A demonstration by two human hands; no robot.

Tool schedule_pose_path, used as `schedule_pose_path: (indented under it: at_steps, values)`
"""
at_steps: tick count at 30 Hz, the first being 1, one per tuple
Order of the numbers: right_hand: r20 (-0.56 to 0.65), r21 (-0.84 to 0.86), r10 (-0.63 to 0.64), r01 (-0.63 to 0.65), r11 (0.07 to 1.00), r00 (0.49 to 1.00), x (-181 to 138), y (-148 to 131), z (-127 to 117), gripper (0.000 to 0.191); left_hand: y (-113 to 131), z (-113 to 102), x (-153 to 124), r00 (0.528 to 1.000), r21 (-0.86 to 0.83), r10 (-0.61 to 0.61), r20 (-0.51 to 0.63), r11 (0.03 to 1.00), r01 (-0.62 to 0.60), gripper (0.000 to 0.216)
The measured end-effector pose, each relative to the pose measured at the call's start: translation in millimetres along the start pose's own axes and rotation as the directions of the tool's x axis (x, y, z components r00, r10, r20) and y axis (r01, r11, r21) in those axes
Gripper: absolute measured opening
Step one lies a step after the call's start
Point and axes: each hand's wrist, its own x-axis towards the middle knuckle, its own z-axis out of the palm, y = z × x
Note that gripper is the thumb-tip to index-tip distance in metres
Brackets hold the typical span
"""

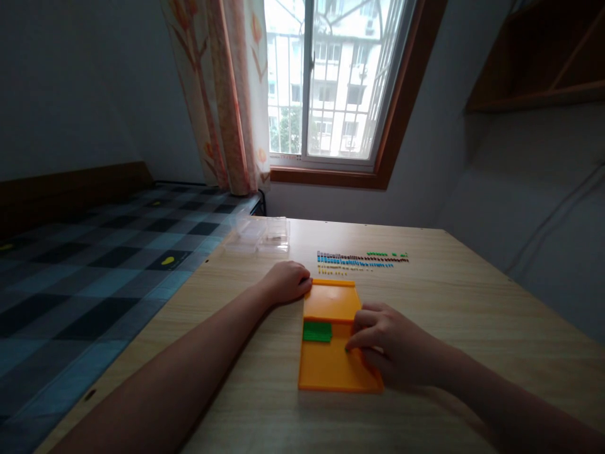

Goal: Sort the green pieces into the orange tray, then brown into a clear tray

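An orange plastic tray (326, 372) with two sections lies flat on the table in front of me. In its nearer section, against the dividing ridge, sits a block of green pieces (316, 331) packed side by side. My right hand (390, 340) reaches over the tray's right edge, its fingers pinched together low over the tray floor. A tiny green piece (348, 350) shows at the fingertip; its exact shape is too small to tell. My left hand (287, 282) rests at the tray's far left corner, fingers curled against the rim.
Beyond the tray, rows of small brown (378, 259), blue (354, 262), yellow (333, 271) and green pieces (378, 254) are lined up on the wooden table (472, 315). Clear plastic boxes (259, 234) stand at the far left edge. A checked bed (118, 252) adjoins the table's left side.
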Motion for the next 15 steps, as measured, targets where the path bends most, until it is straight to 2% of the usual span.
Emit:
schedule_pose_path:
  at_steps: [8, 15]
  values:
    - [-0.024, 0.038, 0.083, -0.082, 0.996, 0.996, 0.8, 4.9, 6.9, 0.037, 1.9, -2.9, -1.6, 1.0, -0.002, -0.002, -0.001, 1.0, 0.002, 0.029]
    - [-0.046, 0.032, 0.082, -0.08, 0.996, 0.996, 0.8, 8.8, 6.9, 0.036, 0.7, -1.5, -1.8, 1.0, -0.019, 0.008, -0.02, 1.0, -0.009, 0.029]
